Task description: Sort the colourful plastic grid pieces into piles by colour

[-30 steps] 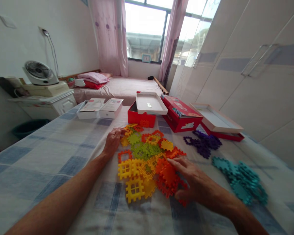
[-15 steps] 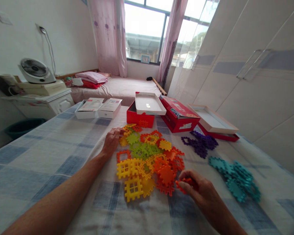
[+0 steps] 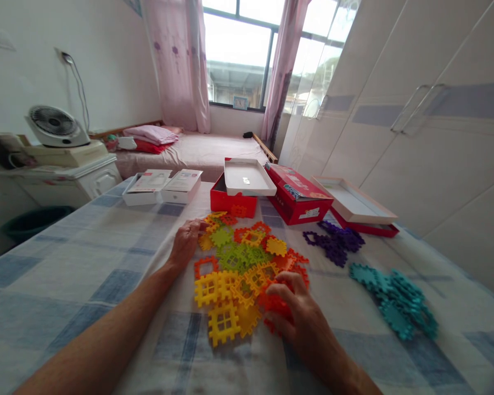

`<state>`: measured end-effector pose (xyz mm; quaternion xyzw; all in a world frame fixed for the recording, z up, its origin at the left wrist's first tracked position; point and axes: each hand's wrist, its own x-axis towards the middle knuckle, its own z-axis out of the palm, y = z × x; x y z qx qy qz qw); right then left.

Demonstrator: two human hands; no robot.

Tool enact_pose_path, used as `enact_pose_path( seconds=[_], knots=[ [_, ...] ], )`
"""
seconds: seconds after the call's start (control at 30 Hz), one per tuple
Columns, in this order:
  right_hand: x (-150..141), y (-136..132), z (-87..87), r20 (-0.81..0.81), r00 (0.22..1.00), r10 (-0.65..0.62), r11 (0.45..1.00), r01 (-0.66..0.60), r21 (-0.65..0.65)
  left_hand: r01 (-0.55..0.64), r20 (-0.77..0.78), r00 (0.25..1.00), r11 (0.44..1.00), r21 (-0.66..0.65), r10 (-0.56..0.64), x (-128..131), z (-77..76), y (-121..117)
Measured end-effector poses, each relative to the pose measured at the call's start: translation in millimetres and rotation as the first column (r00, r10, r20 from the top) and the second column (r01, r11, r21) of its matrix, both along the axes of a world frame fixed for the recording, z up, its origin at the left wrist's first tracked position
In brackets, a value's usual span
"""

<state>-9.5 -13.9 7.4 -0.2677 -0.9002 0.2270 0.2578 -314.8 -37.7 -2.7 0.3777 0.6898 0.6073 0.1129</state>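
My left hand [image 3: 186,241] lies at the left edge of a pile of plastic interlocking tiles, fingers stretched out, its fingertips touching the yellow tiles [image 3: 211,221] at the far end. My right hand [image 3: 298,310] reaches over the near right side of the pile, thumb and fingers curled round orange tiles [image 3: 275,303], which it partly hides. Green tiles [image 3: 243,257] fill the pile's middle. Closer to me are yellow window-frame tiles [image 3: 223,322] beside the orange ones. Whether one or several tiles are in my right hand's grasp is hidden.
Right of the pile lie purple tiles [image 3: 338,244] and a turquoise heap [image 3: 399,304]. Behind stand a red box [image 3: 233,206] with a white lid [image 3: 249,178], a larger red box [image 3: 300,197], an open tray [image 3: 356,202] and white boxes [image 3: 181,186]. A checked cloth [image 3: 119,274] covers the surface.
My right hand lifted orange tiles off to the right of the pile, then moved back left onto the orange tiles. My left hand has stayed at the pile's edge.
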Motion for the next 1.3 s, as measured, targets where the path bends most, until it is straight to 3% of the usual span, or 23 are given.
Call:
enact_pose_path(
  seconds=[0.13,0.2,0.3,0.47,0.57,0.67,0.83,1.03,1.13,1.23,1.3],
  knots=[
    [19,-1,8.7,-0.143,0.981,-0.133,0.987,0.118,-0.109,0.01,0.003,1.0,1.0,-0.002,-0.01,0,0.5,-1],
    [31,1,19.2,-0.101,0.97,-0.223,0.943,0.189,-0.273,0.017,0.009,1.0,1.0,0.003,-0.017,0,-0.3,0],
    [39,0,27.6,-0.006,0.981,-0.192,0.887,0.171,-0.429,0.023,-0.001,1.0,1.0,-0.002,-0.023,-1,-1.6,1],
    [27,-11,7.8,-0.01,0.991,-0.135,0.974,0.13,-0.183,0.016,-0.018,1.0,1.0,-0.024,-0.016,-1,-1.2,0],
    [22,-13,-2.8,0.022,0.987,-0.161,0.984,0.162,-0.075,0.032,-0.027,0.999,0.999,-0.026,-0.033,-1,-0.3,0],
    [22,-16,-2.2,0.028,0.986,-0.162,0.987,0.162,-0.008,0.027,-0.034,0.999,0.999,-0.045,-0.029,-2,-0.4,-1],
    [19,-26,4.5,-0.016,0.998,-0.059,0.997,0.058,-0.045,0.033,-0.06,0.997,0.993,-0.109,-0.04,-6,-3.4,-2],
    [16,-27,1.5,-0.066,0.997,-0.038,0.997,0.033,-0.069,0.056,-0.022,0.998,0.988,-0.147,-0.059,-12,-7.3,-2],
    [19,-26,-4.7,-0.137,0.991,0.012,0.995,0.001,0.095,0.061,-0.014,0.998,0.987,-0.146,-0.064,-14,-7.9,-2],
    [20,-28,-15.0,-0.166,0.983,0.08,0.954,-0.027,0.298,0.045,-0.033,0.998,0.985,-0.166,-0.051,-15,-8.1,-2],
    [19,-33,-20.6,-0.159,0.983,0.089,0.931,-0.025,0.365,0.04,-0.026,0.999,0.986,-0.159,-0.045,-16,-7.6,-2]
  ],
)
